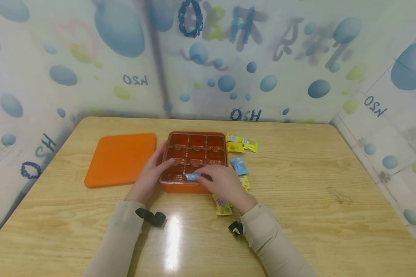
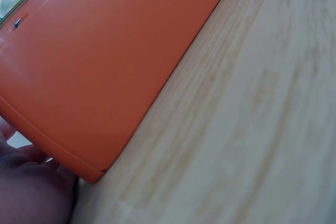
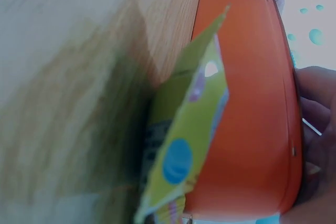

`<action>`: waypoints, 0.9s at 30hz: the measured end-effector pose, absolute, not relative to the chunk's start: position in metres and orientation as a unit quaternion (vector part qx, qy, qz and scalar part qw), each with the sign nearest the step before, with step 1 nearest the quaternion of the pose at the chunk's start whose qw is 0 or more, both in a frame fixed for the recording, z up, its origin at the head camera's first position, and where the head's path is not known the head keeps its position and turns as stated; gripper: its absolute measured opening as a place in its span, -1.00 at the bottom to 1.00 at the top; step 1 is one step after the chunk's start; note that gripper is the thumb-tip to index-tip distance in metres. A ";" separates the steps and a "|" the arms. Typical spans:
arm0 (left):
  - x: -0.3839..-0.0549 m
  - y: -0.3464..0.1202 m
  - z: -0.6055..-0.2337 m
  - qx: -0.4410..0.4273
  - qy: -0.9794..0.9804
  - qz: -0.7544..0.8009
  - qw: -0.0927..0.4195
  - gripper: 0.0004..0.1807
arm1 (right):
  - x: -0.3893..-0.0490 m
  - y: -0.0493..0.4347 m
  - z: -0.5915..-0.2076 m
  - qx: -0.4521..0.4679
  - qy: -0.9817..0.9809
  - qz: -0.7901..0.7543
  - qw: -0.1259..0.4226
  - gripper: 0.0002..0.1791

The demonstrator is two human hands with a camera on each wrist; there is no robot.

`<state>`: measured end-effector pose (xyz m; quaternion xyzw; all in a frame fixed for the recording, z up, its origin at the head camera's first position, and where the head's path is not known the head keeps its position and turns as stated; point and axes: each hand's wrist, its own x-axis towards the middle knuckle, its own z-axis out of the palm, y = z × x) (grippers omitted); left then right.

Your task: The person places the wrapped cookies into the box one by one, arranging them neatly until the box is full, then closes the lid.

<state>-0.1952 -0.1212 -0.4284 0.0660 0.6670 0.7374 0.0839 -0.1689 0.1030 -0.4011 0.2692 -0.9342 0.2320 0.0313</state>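
An orange box (image 1: 183, 188) with a clear divided tray (image 1: 196, 155) of several square compartments stands on the table. My left hand (image 1: 151, 173) holds the box's left side, its thumb over the rim; in the left wrist view, fingers (image 2: 34, 153) lie against the orange wall (image 2: 115, 72). Over the front compartments, my right hand (image 1: 223, 182) pinches a small blue wrapped candy (image 1: 192, 177) between thumb and fingers. The right hand hides part of the front right compartments. In the right wrist view, a yellow wrapped candy (image 3: 194, 135) looms before the box wall (image 3: 252, 98).
The flat orange lid (image 1: 121, 161) lies left of the box. Right of the box are yellow candies (image 1: 235, 147), a blue candy (image 1: 239, 166), and more yellow candies near the right wrist (image 1: 223, 206). A patterned wall (image 1: 208, 77) borders the table's back edge.
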 end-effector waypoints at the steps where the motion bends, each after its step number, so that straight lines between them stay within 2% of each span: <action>1: -0.196 -0.122 -0.431 0.065 0.665 0.739 0.084 -0.34 | -0.169 0.103 -0.401 0.269 -0.934 0.232 0.030 -0.73; 9: -0.201 -0.124 -0.444 0.060 0.677 0.730 0.077 -0.33 | -0.168 0.103 -0.401 0.258 -0.938 0.232 0.018 -0.75; 16: -0.191 -0.119 -0.423 0.056 0.684 0.723 0.085 -0.32 | -0.167 0.104 -0.400 0.255 -0.937 0.237 0.020 -0.78; 27: -0.190 -0.120 -0.419 0.073 0.682 0.723 0.082 -0.29 | -0.169 0.105 -0.399 0.263 -0.929 0.261 0.016 -0.74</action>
